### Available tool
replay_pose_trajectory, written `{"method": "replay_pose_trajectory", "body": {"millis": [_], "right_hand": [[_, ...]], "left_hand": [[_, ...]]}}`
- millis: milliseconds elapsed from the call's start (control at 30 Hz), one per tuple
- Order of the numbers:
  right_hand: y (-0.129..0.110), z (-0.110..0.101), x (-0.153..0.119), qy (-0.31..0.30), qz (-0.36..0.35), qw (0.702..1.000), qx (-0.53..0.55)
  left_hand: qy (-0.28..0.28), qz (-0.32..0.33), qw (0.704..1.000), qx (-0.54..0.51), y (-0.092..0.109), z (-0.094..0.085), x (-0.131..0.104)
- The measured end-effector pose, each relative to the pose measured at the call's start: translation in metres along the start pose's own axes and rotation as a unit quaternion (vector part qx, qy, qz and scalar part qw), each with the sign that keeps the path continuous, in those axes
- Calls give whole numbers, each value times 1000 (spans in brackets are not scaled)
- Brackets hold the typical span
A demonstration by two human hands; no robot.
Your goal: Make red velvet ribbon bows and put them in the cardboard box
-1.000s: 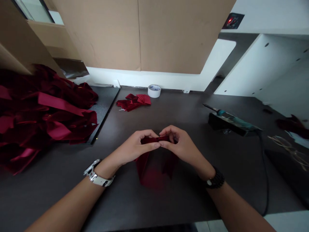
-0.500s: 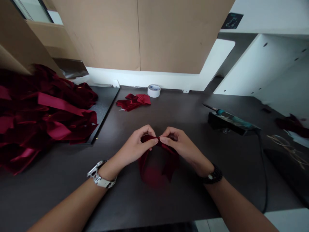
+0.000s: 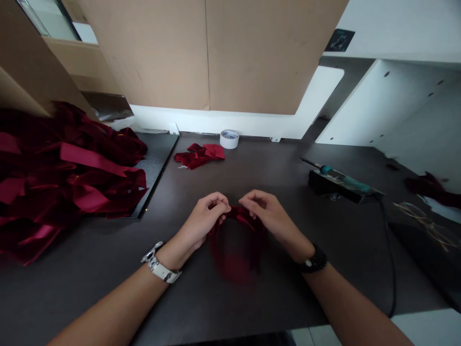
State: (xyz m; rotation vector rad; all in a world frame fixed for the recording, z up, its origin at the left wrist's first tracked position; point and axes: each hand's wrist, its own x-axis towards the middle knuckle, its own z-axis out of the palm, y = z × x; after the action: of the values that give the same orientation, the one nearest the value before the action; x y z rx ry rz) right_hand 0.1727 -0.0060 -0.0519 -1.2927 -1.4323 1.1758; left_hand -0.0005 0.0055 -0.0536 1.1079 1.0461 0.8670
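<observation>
I record one ribbon (image 3: 245, 220) over the desk (image 3: 273, 173), the left hand (image 3: 206, 217) clamped on it; whether the right hand (image 3: 272, 215) grips, I cannot tell. Counted beyond: one tape roll (image 3: 229, 140).

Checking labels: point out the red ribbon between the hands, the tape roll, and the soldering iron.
Red ribbon (image 3: 239, 214): head view, on its upper stretch.
Tape roll (image 3: 229, 142): head view, on its white outer side.
Soldering iron (image 3: 346, 179): head view, on its handle.

Left fingers (image 3: 220, 208) and right fingers (image 3: 253, 206) curled
</observation>
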Motion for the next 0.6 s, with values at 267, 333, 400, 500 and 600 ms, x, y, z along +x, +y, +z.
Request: {"method": "replay_pose_trajectory", "body": {"millis": [267,333,400,500,600], "right_hand": [[2,-88,9,72,174,933,-307],[6,-109,4,55,246,895,-369],[10,-126,-4,72,282,874,-388],[18,-147,-17,136,320,835,-427],[31,-162,-21,216,338,794,-457]], "left_hand": [[84,-40,989,-115,5,-4,3],[93,-35,986,-136,5,-5,4],[102,-25,983,-152,5,-6,5],[113,-10,979,-167,5,-8,5],[118,1,978,-173,5,-9,5]]}}
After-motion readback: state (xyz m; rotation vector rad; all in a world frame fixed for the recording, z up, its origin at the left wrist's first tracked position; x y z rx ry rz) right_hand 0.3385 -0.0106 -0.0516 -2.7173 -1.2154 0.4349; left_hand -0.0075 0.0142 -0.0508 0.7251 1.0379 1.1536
